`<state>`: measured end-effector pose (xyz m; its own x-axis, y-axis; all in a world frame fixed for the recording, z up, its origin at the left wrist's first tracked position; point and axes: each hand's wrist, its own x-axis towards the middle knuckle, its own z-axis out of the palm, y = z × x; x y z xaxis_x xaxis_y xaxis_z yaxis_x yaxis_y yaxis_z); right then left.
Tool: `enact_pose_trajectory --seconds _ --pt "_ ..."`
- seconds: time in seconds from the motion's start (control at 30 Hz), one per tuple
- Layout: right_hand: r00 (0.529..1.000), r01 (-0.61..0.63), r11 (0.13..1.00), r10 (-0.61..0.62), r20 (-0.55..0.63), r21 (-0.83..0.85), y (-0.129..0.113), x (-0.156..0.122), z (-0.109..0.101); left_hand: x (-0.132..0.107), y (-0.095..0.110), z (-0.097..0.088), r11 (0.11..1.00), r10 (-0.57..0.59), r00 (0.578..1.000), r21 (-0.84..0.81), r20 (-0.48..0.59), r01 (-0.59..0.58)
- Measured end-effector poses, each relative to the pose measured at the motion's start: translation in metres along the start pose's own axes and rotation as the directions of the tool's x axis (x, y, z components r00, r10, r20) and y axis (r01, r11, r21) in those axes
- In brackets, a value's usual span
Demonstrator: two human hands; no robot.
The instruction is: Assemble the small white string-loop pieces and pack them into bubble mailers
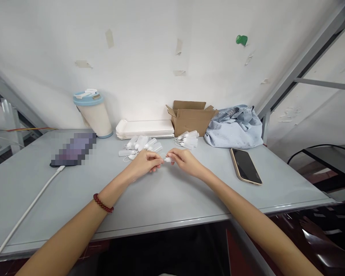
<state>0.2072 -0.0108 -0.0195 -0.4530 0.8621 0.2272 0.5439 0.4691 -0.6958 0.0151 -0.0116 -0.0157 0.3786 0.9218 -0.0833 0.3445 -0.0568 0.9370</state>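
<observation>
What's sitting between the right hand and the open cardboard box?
In the head view, a cluster of small plastic bottles lies between the right hand and the cardboard box.

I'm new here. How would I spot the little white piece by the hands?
Start at the grey table in front of the white wall, and look to its middle, where the left hand and right hand nearly meet. Between their fingers sits the small white piece. Unlike the translucent bottles lying in two loose clusters beyond, it is the one in the hands.
</observation>
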Motion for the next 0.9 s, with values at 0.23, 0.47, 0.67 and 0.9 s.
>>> enact_pose_trajectory --seconds 0.23,0.47,0.67,0.9 --pt "1.000 -0.015 1.000 0.015 0.018 -0.007 -0.004 0.001 -0.002 0.000 0.001 -0.004 0.999 -0.018 0.986 0.036 0.167 0.012" --pt "0.993 -0.078 0.947 0.046 -0.111 -0.312 0.018 0.005 -0.018 0.002 0.005 -0.056 0.989 -0.015 0.949 -0.141 -0.314 -0.031" --pt "0.987 -0.149 0.829 0.096 -0.126 -0.539 0.037 0.009 -0.030 -0.001 0.004 -0.079 0.998 -0.052 0.763 -0.001 -0.644 0.067" --pt "0.984 -0.166 0.777 0.169 -0.053 -0.607 0.038 0.008 -0.029 0.008 -0.010 -0.069 0.750 0.061 0.870 0.598 -0.489 0.283"
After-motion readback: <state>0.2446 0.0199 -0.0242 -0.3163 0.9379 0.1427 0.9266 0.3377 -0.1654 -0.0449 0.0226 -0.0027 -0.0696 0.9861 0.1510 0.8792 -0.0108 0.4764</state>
